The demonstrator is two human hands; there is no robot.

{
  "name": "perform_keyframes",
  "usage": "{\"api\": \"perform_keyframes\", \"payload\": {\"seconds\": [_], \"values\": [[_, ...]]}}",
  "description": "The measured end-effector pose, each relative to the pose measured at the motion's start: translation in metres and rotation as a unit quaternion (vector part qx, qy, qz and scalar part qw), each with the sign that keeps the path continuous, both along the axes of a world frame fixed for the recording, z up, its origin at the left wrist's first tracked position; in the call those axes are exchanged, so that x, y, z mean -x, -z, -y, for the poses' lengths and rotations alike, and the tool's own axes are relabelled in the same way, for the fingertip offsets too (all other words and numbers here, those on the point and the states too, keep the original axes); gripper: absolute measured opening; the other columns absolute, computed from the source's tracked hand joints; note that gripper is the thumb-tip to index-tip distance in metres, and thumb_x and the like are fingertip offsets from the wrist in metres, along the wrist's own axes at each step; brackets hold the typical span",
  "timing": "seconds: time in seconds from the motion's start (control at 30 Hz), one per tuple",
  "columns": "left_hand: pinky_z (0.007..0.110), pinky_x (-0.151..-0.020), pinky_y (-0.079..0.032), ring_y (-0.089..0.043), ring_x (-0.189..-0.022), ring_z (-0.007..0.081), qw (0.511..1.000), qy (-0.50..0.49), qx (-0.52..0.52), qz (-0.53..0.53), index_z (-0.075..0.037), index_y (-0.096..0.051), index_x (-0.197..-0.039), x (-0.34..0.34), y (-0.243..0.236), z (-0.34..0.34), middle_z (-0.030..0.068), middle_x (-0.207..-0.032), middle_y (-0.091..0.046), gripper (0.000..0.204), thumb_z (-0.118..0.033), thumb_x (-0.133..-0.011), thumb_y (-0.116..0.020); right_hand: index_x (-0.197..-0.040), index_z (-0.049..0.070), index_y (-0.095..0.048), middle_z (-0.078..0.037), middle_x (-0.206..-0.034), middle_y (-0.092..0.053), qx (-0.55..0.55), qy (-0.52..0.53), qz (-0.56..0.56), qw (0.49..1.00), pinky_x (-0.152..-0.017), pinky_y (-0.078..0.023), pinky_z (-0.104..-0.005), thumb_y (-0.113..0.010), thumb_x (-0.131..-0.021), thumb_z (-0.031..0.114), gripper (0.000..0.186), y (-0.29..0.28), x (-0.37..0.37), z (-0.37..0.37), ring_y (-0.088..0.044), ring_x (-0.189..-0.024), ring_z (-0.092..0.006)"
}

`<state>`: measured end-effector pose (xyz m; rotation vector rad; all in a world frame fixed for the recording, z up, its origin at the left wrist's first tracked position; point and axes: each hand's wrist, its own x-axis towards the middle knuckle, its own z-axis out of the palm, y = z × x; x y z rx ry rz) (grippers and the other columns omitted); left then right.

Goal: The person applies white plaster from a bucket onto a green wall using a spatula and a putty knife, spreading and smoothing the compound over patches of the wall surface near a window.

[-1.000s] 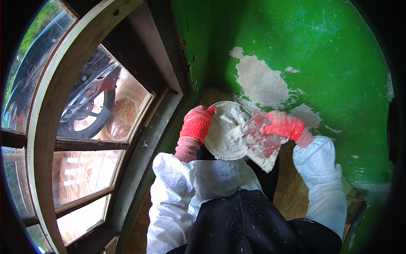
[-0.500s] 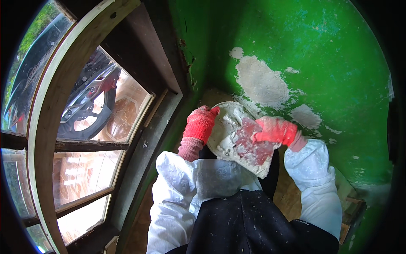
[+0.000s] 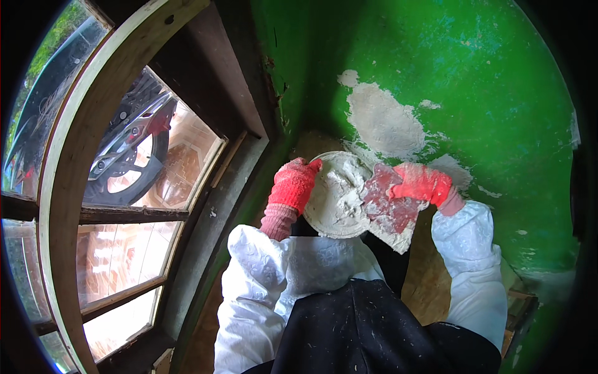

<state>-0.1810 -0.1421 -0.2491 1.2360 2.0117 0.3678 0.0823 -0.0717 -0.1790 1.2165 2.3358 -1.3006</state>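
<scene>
My left hand [image 3: 294, 185], in a red knitted glove, grips the left rim of a round container [image 3: 324, 219] holding off-white filler paste [image 3: 341, 187]. In my right hand [image 3: 422, 186], also gloved in red, is a flat, reddish putty spreader [image 3: 387, 202] smeared with paste. The fingers are closed on its upper right part. The spreader's left edge overlaps the container's right rim, and its lower corner, coated in paste, sticks out beyond it. Much of the container's underside is hidden.
Ahead and right rises a green wall [image 3: 486, 112] with a large pale filler patch [image 3: 383, 121] and smaller ones. On the left stands a dark wooden frame with glass panes [image 3: 134, 255]; a motorcycle wheel [image 3: 140, 177] shows through it. A wooden object [image 3: 520, 308] lies at lower right.
My right hand and the spreader have shifted right, uncovering more of the paste in the container. My left hand stays in almost the same place on the rim.
</scene>
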Motion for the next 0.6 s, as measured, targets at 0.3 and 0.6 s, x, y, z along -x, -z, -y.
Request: {"api": "perform_keyframes", "payload": {"seconds": [0.3, 0.6], "values": [[0.045, -0.072, -0.047, -0.059, -0.084, 0.0369, 0.971, 0.067, -0.203, -0.106, -0.004, -0.06, -0.084, -0.001, 0.037, -0.002, 0.0191, -0.085, -0.062, 0.047, -0.049, -0.086, -0.045, -0.097, 0.002, -0.061, -0.01, -0.084, -0.063, -0.02, 0.058, -0.225, 0.972, -0.07, -0.044, -0.0343, -0.064, -0.078, 0.026, 0.031, 0.019, -0.029, 0.041, -0.056, -0.077, -0.0175], [0.046, -0.073, -0.048, -0.061, -0.084, 0.0376, 0.987, 0.088, -0.114, -0.065, -0.005, -0.066, -0.077, -0.081, 0.184, -0.088, 0.0202, -0.082, -0.063, 0.054, -0.05, -0.087, -0.038, -0.079, 0.005, -0.056, 0.003, -0.07, -0.051, -0.07, 0.512, -0.471, 0.715, -0.062, -0.042, -0.0246, -0.055, -0.078, 0.008, 0.004, -0.089, -0.124, 0.077, -0.045, -0.061, -0.01]]}}
